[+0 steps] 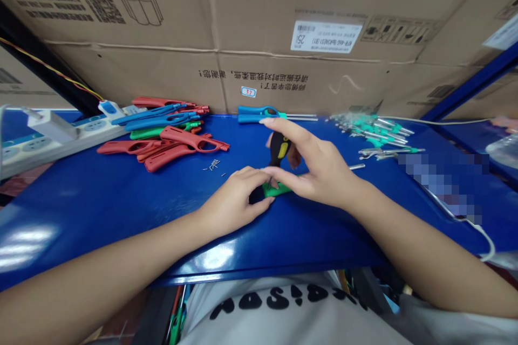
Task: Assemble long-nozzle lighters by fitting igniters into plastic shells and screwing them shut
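Clamped on the green case (275, 191) low in the middle of the frame, the left hand (238, 194) had its thumb on the near edge and its fingers over the far side. The right hand (324, 170) was curled around the black screwdriver (279, 148), which stood tilted over the case; its pointing finger stuck out past the handle. Most of the case was hidden under the hands, so I could not tell how far the tip went in. It looked like hard plastic, light and stiff, and a bit slick, so it would likely slide or spin on the shiny blue table (162, 226) if let go. Its sides seemed the best place to pinch, close to the tip but not under it. Tiny screws (213, 165) lay loose just left of center, near the left hand, where a sleeve or wrist could knock them about. Red handles (174, 143) and blue handles (162, 120) made a pile at the left, next to a white power strip (91, 128). Two blue pieces (254, 114) lay at the top middle of the table, and thin metal tubes (378, 132) with green ends lay at the right. Behind it all, a big box (243, 27) blocked the far side.
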Tool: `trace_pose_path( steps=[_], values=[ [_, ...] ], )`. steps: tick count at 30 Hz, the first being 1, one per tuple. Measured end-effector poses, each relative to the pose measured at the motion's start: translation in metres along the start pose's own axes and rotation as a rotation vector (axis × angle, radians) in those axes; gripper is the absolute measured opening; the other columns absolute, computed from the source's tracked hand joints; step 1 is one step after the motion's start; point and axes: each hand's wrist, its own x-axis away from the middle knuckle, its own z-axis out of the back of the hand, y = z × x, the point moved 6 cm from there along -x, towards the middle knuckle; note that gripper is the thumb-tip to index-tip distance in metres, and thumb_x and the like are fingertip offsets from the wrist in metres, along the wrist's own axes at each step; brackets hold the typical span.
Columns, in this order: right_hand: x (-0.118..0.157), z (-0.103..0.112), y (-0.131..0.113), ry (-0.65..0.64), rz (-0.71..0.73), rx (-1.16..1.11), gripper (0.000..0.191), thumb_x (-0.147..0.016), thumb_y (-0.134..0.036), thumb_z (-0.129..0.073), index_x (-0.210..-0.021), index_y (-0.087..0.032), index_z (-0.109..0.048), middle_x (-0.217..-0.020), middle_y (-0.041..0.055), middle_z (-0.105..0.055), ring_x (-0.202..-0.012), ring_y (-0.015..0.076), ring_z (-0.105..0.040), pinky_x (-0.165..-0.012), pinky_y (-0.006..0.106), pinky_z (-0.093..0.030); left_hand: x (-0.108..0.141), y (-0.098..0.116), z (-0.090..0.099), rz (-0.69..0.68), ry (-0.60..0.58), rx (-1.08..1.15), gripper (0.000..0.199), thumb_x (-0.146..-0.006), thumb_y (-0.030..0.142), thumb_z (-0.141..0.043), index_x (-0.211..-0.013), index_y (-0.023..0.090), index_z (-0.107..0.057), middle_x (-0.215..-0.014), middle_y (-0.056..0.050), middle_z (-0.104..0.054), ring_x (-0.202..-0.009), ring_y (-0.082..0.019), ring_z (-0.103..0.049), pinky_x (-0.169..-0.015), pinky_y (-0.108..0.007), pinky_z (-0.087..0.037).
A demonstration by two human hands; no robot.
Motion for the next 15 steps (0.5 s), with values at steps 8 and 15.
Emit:
trace_pose_path(
  steps=[8, 15],
  values=[
    [-0.001, 0.006, -0.009, 0.053, 0.032, 0.107, 0.048, -0.099, -0.036, -0.056, -0.145, -0.026, -0.045, -0.136, 0.0076, -0.064, -0.108, 0.0226, -0.069, -0.081, 0.033, -0.061, -0.001, 0.0, -0.002, 0.006, -0.025, 0.009, 0.017, -0.089, 0.016, -0.066, -0.105, 0.02, -0.063, -0.109, -0.004, -0.07, -0.103, -0.023, -0.062, -0.094, -0.039, -0.049],
    [-0.003, 0.008, 0.001, 0.082, -0.055, -0.08, 0.043, -0.105, -0.028, -0.04, -0.148, -0.023, -0.041, -0.137, 0.0092, -0.062, -0.1, 0.0181, -0.07, -0.08, 0.031, -0.059, -0.001, -0.002, -0.003, 0.04, -0.046, 0.017, 0.016, -0.09, 0.019, -0.066, -0.105, 0.022, -0.062, -0.11, -0.003, -0.069, -0.103, -0.022, -0.061, -0.096, -0.04, -0.048]
  ],
)
